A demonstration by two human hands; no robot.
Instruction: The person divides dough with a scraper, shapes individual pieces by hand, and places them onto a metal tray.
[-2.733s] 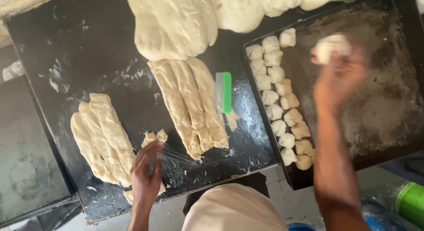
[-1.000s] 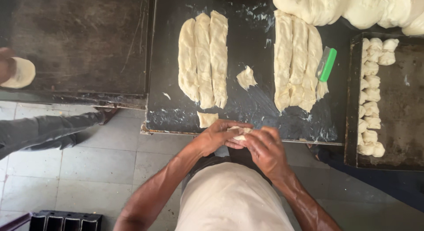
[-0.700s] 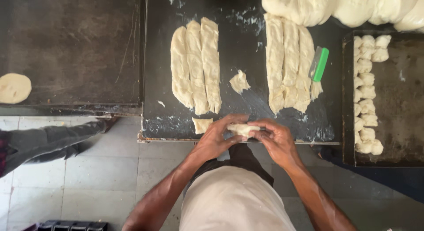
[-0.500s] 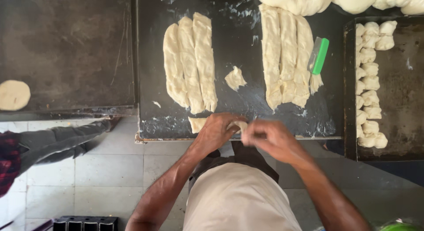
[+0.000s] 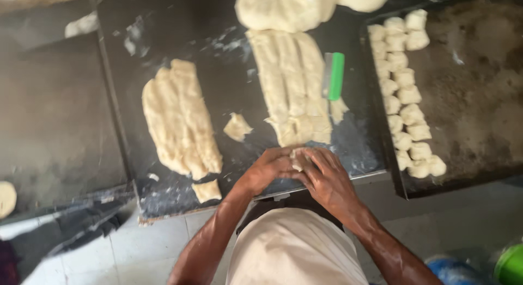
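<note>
A small dough piece (image 5: 298,157) is sitting between both hands at the near edge of the dark surface (image 5: 218,72), just below the end of the right-hand slab of cut dough strips (image 5: 291,83). The left hand (image 5: 267,170) is closing its grip on the piece from the left, fingers curled around it, while the right hand (image 5: 327,179) is pressing over it from the right with fingers (image 5: 321,157) laid across the top; both grips are clamped together on the piece, so only a pale patch of it is showing between them.

A small torn scrap of dough (image 5: 237,127) is lying just left of the strips, apart from the hands. Further left, a second slab of strips (image 5: 180,119) is lying at a slant, and a little square offcut (image 5: 207,191) is resting near the surface's front edge below it. A green-handled scraper (image 5: 333,75) is lying against the right side of the right-hand strips. A large mass of dough (image 5: 289,7) is resting at the far edge, touching the top of those strips.

To the right, a dark tray (image 5: 479,100) is holding portioned dough pieces (image 5: 406,94) in two rough columns along its left side. A round flat dough disc (image 5: 6,198) is showing at the left edge of the view.
</note>
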